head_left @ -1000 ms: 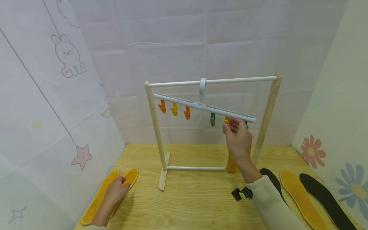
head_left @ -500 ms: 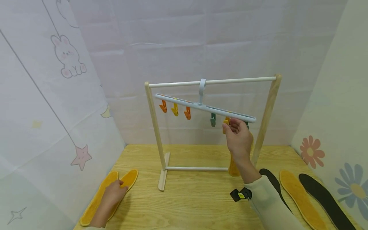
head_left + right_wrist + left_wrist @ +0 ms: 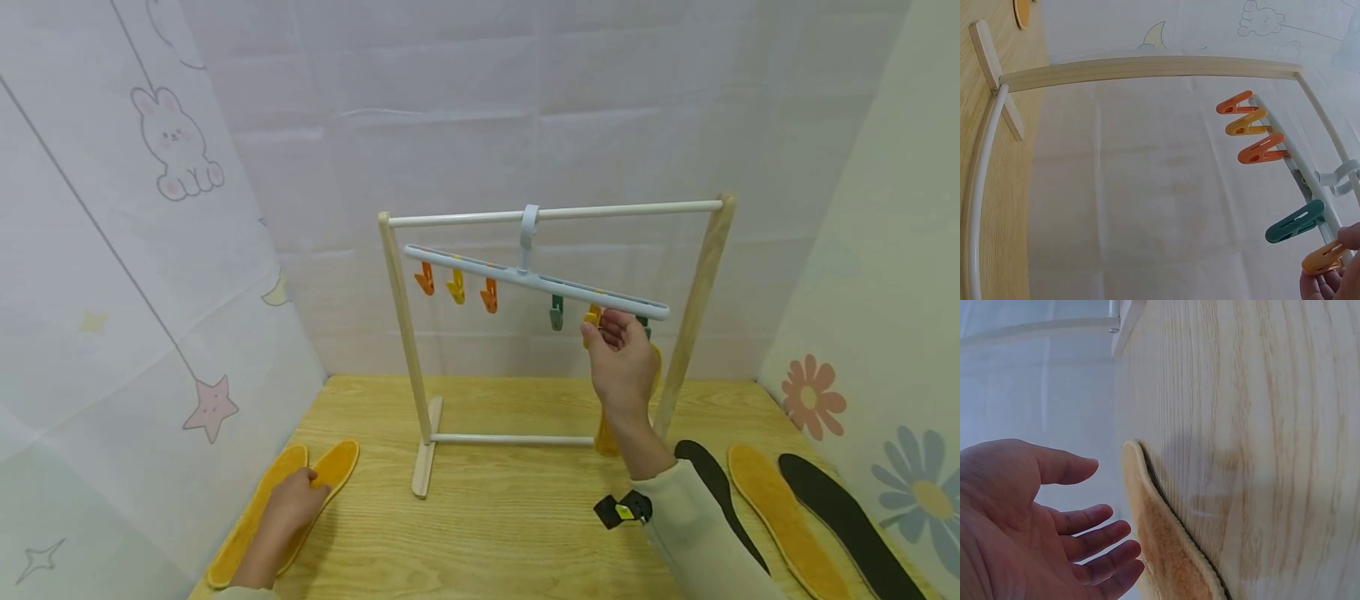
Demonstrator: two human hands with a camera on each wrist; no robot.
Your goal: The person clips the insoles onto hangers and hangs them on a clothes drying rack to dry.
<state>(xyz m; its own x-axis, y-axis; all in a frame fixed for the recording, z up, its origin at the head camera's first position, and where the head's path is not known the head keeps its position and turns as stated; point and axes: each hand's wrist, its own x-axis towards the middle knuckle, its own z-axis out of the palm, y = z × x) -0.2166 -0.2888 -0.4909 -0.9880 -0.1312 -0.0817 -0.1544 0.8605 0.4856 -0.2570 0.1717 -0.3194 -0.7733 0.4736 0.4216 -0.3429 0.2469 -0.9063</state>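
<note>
At far left, a printed wall (image 3: 180,283) is showing a rabbit and a pink star. Below it, a plush yellow insole (image 3: 251,525) is lying on the desk (image 3: 480,525), with a second yellow insole (image 3: 339,465) slanting beside it. The left hand (image 3: 294,500) is hovering over this pair, its fingers (image 3: 1097,539) spreading loosely and gripping nothing; whether they are touching the plush, I cannot tell.

Next, a wooden rack (image 3: 406,350) is standing on the desk, and a pale blue hanger (image 3: 570,288) is hooking over its top rail — tilting, with the right end dipping lower. Along the hanger are hanging an orange clip (image 3: 425,280), a yellow clip (image 3: 456,288), another orange clip (image 3: 489,297) and a green clip (image 3: 557,314). Beside that, the right hand (image 3: 624,362) is pinching the next yellow one, the held clip (image 3: 1319,259), between thumb and fingers. Behind the hand and forearm, a hanging insole (image 3: 607,435) is dangling, its upper attachment hiding from view — and a further green clip is partly showing near the hanger's end.

At right, a black insole (image 3: 707,469), a flat yellow insole (image 3: 783,517) and another black insole (image 3: 838,508) are lying side by side.
</note>
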